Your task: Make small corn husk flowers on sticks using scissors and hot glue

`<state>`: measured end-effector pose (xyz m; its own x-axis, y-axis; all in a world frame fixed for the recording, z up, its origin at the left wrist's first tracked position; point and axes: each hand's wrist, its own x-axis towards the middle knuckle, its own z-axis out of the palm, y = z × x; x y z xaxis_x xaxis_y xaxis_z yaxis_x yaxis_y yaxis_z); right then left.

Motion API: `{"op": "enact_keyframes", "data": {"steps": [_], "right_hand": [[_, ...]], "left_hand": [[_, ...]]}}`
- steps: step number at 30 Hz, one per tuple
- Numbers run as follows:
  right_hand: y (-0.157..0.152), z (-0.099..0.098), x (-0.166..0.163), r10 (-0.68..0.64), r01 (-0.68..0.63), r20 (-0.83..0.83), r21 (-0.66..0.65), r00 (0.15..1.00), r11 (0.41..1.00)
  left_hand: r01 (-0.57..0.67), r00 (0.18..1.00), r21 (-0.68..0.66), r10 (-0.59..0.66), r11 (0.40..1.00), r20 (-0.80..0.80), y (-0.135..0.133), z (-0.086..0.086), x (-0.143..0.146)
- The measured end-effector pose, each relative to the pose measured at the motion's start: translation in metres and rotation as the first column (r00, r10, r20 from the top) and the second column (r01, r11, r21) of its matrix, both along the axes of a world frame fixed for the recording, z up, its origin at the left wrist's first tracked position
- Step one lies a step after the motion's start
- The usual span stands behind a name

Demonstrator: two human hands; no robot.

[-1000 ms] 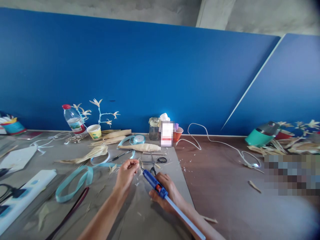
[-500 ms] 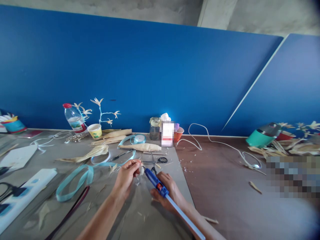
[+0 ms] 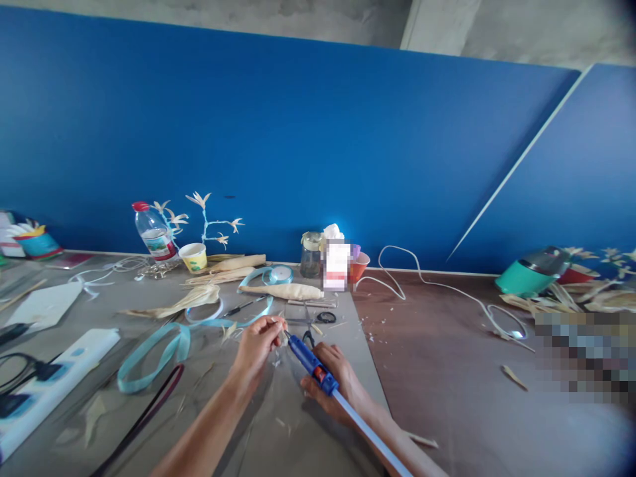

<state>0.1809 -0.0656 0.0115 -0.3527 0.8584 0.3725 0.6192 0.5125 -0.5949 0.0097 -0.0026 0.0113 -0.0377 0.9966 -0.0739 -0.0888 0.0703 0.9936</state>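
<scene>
My right hand (image 3: 338,381) is wrapped round a blue hot glue gun (image 3: 309,358), with a long pale glue stick (image 3: 370,430) sticking out of its rear. The gun's nozzle points up and left, close to the fingertips of my left hand (image 3: 261,341). Those fingers are pinched on a small pale piece that looks like dried husk (image 3: 283,338), mostly hidden by the fingers. Whether the nozzle touches it I cannot tell. Just beyond the gun lie scissors (image 3: 309,336), partly covered by it.
Light blue ribbon (image 3: 154,358) and dried husks (image 3: 193,301) lie left of my hands. A power strip (image 3: 64,384) is at the left. Toward the blue partition stand a bottle (image 3: 156,235), a paper cup (image 3: 193,257) with a flower stem, and a jar (image 3: 311,255). A white cable (image 3: 437,283) trails right.
The view has shifted slightly, so the things on the table appear a little further right. Both hands keep nearly the same pose, with the glue gun nozzle still by the left fingertips.
</scene>
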Motion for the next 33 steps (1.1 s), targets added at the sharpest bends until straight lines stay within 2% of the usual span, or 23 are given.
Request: {"op": "enact_keyframes", "data": {"steps": [6,13,21,33], "right_hand": [[0.0006,-0.0018,-0.0017,-0.003,0.002,0.022,0.029,1.0,1.0],[0.0028,-0.0032,-0.0008,-0.02,0.018,0.034,0.037,0.999,0.999],[0.0028,-0.0044,0.0006,-0.034,0.032,0.037,0.051,0.999,0.998],[0.0037,-0.0075,0.0022,-0.035,0.034,0.061,0.024,0.998,0.999]], "left_hand": [[0.011,0.999,-0.013,-0.011,1.0,-0.036,-0.0002,-0.0027,-0.0017],[0.053,0.996,-0.021,-0.055,0.998,-0.066,-0.0023,0.003,-0.0016],[0.055,0.998,-0.024,-0.055,0.998,-0.03,0.001,-0.0035,-0.0048],[0.043,0.999,-0.044,-0.044,0.998,-0.025,0.004,-0.0012,-0.007]]}}
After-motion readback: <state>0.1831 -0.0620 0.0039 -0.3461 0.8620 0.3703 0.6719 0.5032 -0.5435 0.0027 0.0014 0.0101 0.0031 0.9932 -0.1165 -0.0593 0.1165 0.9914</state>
